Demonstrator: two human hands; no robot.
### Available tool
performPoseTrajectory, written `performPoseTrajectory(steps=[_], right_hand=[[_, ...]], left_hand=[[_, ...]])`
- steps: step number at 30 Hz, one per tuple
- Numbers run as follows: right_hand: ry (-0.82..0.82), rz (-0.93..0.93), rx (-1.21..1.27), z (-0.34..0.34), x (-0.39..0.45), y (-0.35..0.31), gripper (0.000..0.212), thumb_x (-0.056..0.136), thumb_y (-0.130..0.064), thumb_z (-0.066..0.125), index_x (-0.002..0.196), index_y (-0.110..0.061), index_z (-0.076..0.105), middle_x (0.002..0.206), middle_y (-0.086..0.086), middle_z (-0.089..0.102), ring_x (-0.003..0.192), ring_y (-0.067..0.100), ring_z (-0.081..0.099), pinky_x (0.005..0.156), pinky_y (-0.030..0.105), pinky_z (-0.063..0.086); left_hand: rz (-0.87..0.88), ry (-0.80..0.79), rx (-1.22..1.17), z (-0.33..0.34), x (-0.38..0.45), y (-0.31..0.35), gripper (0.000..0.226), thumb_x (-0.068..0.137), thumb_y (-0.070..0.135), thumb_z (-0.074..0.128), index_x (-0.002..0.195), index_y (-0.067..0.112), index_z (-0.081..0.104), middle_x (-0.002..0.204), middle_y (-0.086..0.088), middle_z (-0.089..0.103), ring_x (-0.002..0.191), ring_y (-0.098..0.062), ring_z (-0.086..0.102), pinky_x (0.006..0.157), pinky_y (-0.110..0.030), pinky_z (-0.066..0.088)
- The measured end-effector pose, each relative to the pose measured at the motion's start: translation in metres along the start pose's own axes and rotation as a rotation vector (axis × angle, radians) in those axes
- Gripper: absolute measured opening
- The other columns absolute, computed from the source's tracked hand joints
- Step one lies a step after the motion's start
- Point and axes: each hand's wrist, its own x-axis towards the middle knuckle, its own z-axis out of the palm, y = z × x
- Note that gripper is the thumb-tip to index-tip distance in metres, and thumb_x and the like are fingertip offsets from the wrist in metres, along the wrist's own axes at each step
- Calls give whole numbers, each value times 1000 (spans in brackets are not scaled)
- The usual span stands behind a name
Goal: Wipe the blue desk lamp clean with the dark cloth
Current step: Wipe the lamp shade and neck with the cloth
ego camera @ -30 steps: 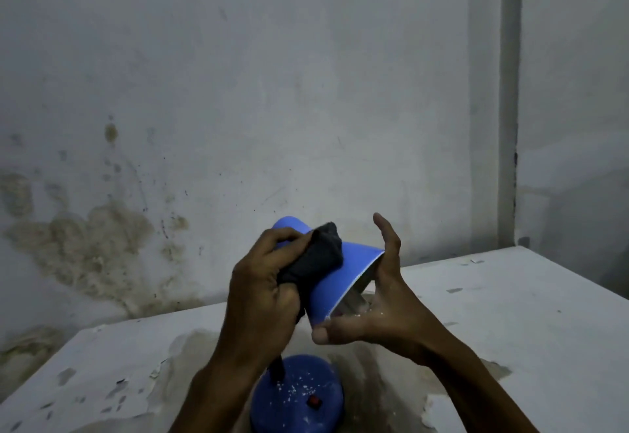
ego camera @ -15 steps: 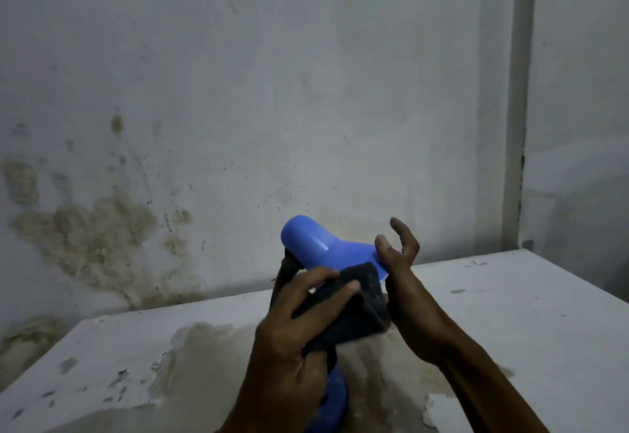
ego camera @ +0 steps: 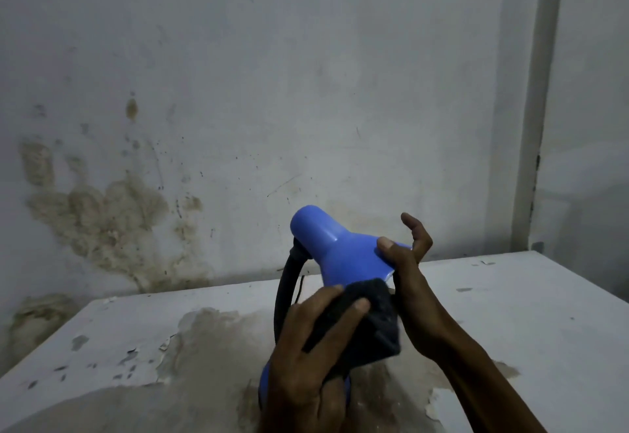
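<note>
- Wiping step under way: left hand (ego camera: 315, 340) grips the dark cloth (ego camera: 366, 325), bunched under fingers and thumb, against the lower edge of the shade (ego camera: 350, 255) so it rubs near the rim.
- Right hand (ego camera: 408, 272) steadies the shade: thumb presses on top, other fingers curl behind the rim; likely to stop the flexible black neck (ego camera: 284, 293) swinging.
- Blue desk lamp (ego camera: 326, 238) sits at lower centre of frame, base (ego camera: 267, 381) on the worn white table (ego camera: 510, 313), mostly hidden by the left hand.
- Stained wall (ego camera: 102, 214) behind.
</note>
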Motion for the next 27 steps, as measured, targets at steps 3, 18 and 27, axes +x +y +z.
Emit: performPoseTrajectory(steps=[3,18,27], right_hand=[[1,-24,-15,-1,1,2,80,56,-66,54,129,-61,21,128,12,54,107,19,62,73,26,51],[81,-29,71,1,5,8,57,75,-45,49,129,-43,30,112,6,50,95,14,56,75,32,46],[-74,-45,-112,0,-2,7,111,50,-58,74,137,-58,5,119,10,56,94,18,60,76,24,48]], left_hand=[[-310,95,-174,6,-13,-12,30,96,7,52,117,22,68,117,-3,66,102,-21,68,78,-42,58],[-307,168,-152,19,-11,13,21,98,11,51,111,13,68,111,18,65,106,7,60,87,-7,46],[-931,82,-381,28,4,2,33,87,-9,53,104,14,71,90,-1,74,89,-19,69,80,-29,59]])
